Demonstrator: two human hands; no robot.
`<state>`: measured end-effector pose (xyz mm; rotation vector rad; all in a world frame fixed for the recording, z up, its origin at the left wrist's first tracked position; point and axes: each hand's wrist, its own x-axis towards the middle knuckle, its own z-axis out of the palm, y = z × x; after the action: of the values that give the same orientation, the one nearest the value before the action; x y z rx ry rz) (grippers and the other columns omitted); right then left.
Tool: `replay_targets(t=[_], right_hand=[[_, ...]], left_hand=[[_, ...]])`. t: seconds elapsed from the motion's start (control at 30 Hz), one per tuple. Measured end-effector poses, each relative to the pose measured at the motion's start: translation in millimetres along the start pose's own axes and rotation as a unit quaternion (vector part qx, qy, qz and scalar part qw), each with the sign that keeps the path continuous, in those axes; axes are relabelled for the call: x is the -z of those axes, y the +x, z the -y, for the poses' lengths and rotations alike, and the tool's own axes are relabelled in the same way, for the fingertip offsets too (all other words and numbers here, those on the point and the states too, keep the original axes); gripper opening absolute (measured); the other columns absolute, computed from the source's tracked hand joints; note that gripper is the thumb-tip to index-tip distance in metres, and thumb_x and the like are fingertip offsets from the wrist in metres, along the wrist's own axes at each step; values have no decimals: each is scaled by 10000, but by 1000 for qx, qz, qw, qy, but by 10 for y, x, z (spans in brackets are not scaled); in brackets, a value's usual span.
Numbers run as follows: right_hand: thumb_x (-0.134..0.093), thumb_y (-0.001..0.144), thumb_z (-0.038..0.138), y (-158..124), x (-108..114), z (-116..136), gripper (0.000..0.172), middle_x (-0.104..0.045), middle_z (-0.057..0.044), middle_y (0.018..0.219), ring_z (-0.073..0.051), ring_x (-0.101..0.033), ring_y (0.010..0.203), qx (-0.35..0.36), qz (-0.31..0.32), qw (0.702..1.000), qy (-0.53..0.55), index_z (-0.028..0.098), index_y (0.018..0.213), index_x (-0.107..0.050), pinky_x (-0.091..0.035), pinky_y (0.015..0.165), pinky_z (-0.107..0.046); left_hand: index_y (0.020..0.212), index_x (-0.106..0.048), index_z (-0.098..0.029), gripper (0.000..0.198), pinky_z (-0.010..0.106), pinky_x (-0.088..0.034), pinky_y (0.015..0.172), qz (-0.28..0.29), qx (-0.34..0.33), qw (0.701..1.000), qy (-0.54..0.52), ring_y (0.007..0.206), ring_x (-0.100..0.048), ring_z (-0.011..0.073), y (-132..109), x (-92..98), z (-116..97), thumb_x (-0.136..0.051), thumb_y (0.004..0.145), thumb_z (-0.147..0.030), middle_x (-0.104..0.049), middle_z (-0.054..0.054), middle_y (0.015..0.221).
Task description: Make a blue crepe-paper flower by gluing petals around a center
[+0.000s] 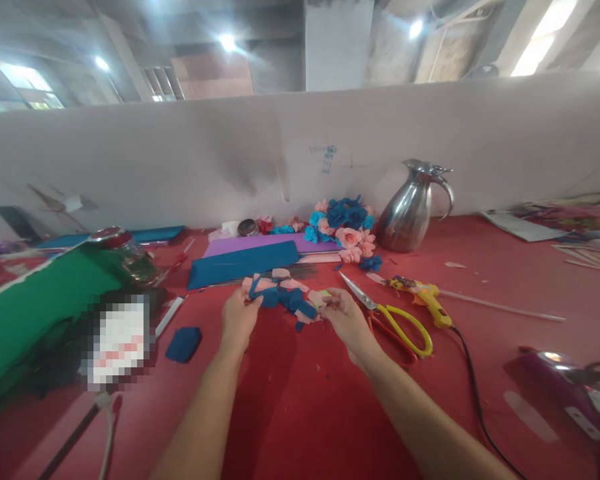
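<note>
Both my hands are at a loose heap of blue and pink crepe paper scraps (291, 300) in the middle of the red table. At the heap's left end, my left hand (240, 317) has its thumb and fingers closed on blue and pink scraps. On the opposite side, my right hand (347, 321) pinches a pale pink and yellow-green paper scrap (322, 298). Large scissors (405, 327) with yellow handles lie just right of that hand, partly over a red-handled tool (391, 341). A folded dark blue paper piece (183, 344) rests left of my left forearm.
Behind the heap lie blue paper (245, 263), purple paper (225, 246) and a cluster of pink and blue paper flowers (349, 233). A steel jug (410, 210) stands by the white partition. At right are a yellow glue gun (433, 303) with its cord and a purple device (565, 387).
</note>
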<state>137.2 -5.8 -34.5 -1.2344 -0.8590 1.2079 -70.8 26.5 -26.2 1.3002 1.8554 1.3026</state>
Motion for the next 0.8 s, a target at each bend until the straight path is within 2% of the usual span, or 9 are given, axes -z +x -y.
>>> replay_targets(t=[0.1, 0.17, 0.23, 0.33, 0.43, 0.57, 0.7, 0.8], right_hand=[[-631, 635, 227, -22, -7, -3, 204, -679, -42, 864, -169, -623, 699, 39, 37, 997, -57, 181, 834, -644, -478, 711, -320], [-642, 664, 266, -47, -24, 24, 157, -686, -42, 824, -182, -630, 720, 53, 70, 995, -42, 182, 796, -652, -478, 726, -327], [-673, 678, 332, -77, -41, 72, 219, -686, -38, 829, -177, -633, 714, 43, 90, 995, 5, 186, 840, -653, -480, 707, -316], [-702, 678, 410, -122, -54, 152, 343, -677, -18, 801, -147, -625, 643, -23, 125, 990, 53, 194, 937, -644, -457, 629, -276], [-724, 656, 402, -142, -51, 183, 351, -657, 6, 736, -129, -606, 619, -65, 152, 984, 63, 194, 930, -652, -437, 614, -258], [-730, 623, 336, -117, -45, 140, 214, -642, 8, 716, -124, -565, 620, -22, 153, 986, 55, 192, 768, -668, -427, 616, -259], [-699, 644, 303, -90, -42, 102, 165, -656, -6, 765, -143, -582, 691, 25, 149, 987, 44, 193, 762, -660, -431, 657, -271], [-681, 663, 306, -90, -45, 101, 161, -659, -13, 765, -148, -588, 695, 45, 144, 988, 24, 189, 770, -654, -441, 669, -281]], left_hand=[[971, -629, -182, 326, 308, -454, 814, -18, 20, 995, -99, 903, -645, 214, -53, 5, -111, -663, 647, -192, -708, 49, 936], [986, -633, -174, 388, 318, -461, 808, 27, 32, 987, -153, 870, -649, 214, -124, -14, -209, -699, 605, -211, -709, 37, 881], [967, -650, -165, 404, 318, -467, 793, 103, 23, 977, -185, 818, -652, 209, -196, -44, -288, -726, 575, -229, -698, 21, 797], [953, -668, -163, 395, 304, -467, 749, 172, 7, 970, -173, 706, -633, 179, -276, -91, -344, -737, 572, -240, -639, -20, 669], [965, -669, -161, 398, 305, -473, 739, 216, 4, 963, -159, 707, -628, 177, -318, -121, -355, -734, 580, -237, -644, -12, 701], [963, -673, -161, 367, 322, -484, 780, 247, -2, 956, -160, 781, -643, 196, -360, -140, -384, -718, 609, -247, -681, 19, 789], [973, -670, -164, 373, 338, -483, 814, 264, 5, 950, -168, 836, -651, 217, -398, -167, -406, -725, 616, -251, -711, 38, 840], [902, -687, -168, 291, 339, -481, 832, 264, 5, 951, -163, 857, -655, 225, -407, -176, -398, -719, 625, -250, -728, 48, 884]])
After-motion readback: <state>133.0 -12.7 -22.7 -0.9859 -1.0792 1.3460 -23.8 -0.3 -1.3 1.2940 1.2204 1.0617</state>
